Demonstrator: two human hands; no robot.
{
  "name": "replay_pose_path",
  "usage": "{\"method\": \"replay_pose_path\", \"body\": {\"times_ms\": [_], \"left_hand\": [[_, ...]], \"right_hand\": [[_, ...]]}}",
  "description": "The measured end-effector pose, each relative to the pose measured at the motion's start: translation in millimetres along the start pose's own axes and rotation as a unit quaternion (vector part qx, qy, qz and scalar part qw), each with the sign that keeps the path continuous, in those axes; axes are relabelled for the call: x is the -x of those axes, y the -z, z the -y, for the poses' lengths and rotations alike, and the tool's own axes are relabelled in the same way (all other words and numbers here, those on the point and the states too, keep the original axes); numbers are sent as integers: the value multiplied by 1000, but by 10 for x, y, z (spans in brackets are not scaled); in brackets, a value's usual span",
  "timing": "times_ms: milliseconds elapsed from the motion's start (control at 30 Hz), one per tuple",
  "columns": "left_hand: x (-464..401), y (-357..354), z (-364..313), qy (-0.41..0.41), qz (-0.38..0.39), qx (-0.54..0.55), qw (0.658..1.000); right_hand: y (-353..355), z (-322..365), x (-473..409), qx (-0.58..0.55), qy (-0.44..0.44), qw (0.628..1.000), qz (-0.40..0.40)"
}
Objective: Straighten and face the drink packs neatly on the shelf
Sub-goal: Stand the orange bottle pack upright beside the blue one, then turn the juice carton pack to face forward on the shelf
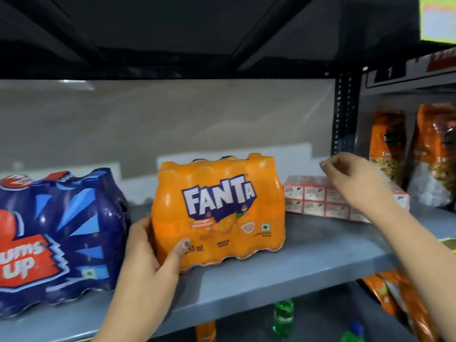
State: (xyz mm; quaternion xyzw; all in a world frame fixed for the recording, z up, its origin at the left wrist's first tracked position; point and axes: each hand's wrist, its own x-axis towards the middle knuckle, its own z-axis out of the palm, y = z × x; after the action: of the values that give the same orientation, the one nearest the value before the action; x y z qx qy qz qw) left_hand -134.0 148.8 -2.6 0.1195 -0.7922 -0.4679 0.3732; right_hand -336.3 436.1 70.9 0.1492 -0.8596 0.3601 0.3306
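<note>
A person's left hand [150,253] grips the lower left corner of an orange Fanta pack [218,211], thumb pressed across its front, as the shrink-wrapped bottles stand upright near the front edge of a grey metal shelf [283,272], logo facing outward. The right hand [350,176] hovers empty above the shelf to the pack's right, fingers loosely curled and touching nothing, in front of a flat pink-and-white carton pack [318,201] lying toward the shelf's back right. A blue Thums Up pack [56,238] sits just beside the Fanta pack at the shelf's left end, angled slightly. Orange snack bags [434,154] stand in the neighbouring bay beyond the black upright post [344,112].
</note>
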Motion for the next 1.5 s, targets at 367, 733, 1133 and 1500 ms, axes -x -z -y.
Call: {"method": "replay_pose_path", "body": {"times_ms": [367,733,1133,1500], "left_hand": [[109,-223,-97,-106,-157,-105,976],[124,-1568,-1199,-296,38,18,954],[-48,-2503,-1404,124,19,134,983],[217,-2427,-1277,-7,-76,258,963]], "right_hand": [[-4,-691,-678,207,-26,962,173],[19,-1180,-109,84,256,958,-92],[78,-1349,-188,-206,15,931,302],[336,-796,535,-229,-14,950,214]]}}
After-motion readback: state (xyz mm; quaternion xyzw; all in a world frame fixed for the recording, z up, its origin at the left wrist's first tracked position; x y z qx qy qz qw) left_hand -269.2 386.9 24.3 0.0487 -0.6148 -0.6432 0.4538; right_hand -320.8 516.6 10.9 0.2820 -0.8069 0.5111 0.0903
